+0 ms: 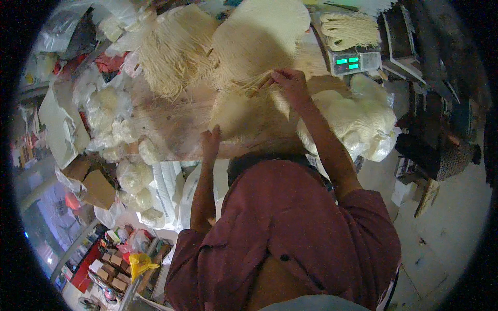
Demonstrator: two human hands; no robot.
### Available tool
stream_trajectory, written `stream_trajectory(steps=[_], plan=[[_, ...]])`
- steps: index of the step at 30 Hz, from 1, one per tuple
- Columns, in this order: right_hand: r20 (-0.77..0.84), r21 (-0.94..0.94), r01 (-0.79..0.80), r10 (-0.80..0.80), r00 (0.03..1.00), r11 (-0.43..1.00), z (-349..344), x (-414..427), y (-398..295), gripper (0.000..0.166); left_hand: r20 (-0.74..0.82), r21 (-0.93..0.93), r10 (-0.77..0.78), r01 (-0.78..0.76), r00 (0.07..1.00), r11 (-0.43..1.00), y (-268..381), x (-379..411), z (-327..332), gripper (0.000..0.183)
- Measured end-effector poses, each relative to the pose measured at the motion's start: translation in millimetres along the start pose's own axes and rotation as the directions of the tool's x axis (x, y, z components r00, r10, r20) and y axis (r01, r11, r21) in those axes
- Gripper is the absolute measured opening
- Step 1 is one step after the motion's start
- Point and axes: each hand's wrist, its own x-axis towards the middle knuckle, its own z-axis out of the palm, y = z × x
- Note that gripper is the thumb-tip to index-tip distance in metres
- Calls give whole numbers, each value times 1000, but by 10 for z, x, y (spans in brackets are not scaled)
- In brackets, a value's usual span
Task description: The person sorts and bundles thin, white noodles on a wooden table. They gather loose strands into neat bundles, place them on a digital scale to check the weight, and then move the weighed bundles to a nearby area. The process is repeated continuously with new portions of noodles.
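My right hand [291,84] pinches the end of a thin brown stick [260,88], with pale strands, apparently dried noodles, stretched beside it. Below the stick a flat sheet of pale noodles [245,112] lies on the wooden table [171,128]. At the sheet's lower left corner is my left hand [211,140]; its fingers are at the edge, and their grip is too blurred to make out. Just beyond the stick rises a large mound of noodles [253,46], partly in shadow. A second heap with loose strand ends [175,50] stands to its left.
A digital scale [352,62] carries folded noodle bundles [348,31] at the back right. Bagged noodles [354,112] sit by my right forearm. More plastic bags [109,112] crowd the table's left end, above a cardboard box [99,188]. Another person [453,157] is at the far right.
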Motion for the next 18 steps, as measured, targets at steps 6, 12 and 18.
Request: stream_trajectory(steps=[6, 12, 18], plan=[[-166, 310, 129, -80, 983, 942, -680, 100, -830, 13, 33, -61, -73, 75, 997, 995, -530, -75, 90, 50], [-288, 180, 434, -374, 881, 883, -1938, 387, -1876, 18, 140, -316, -377, 402, 916, 859, -189, -132, 45, 44], [-95, -326, 595, -652, 752, 734, -2637, 529, -2809, 28, 69, -538, -189, 196, 980, 820, -67, -183, 108, 42]])
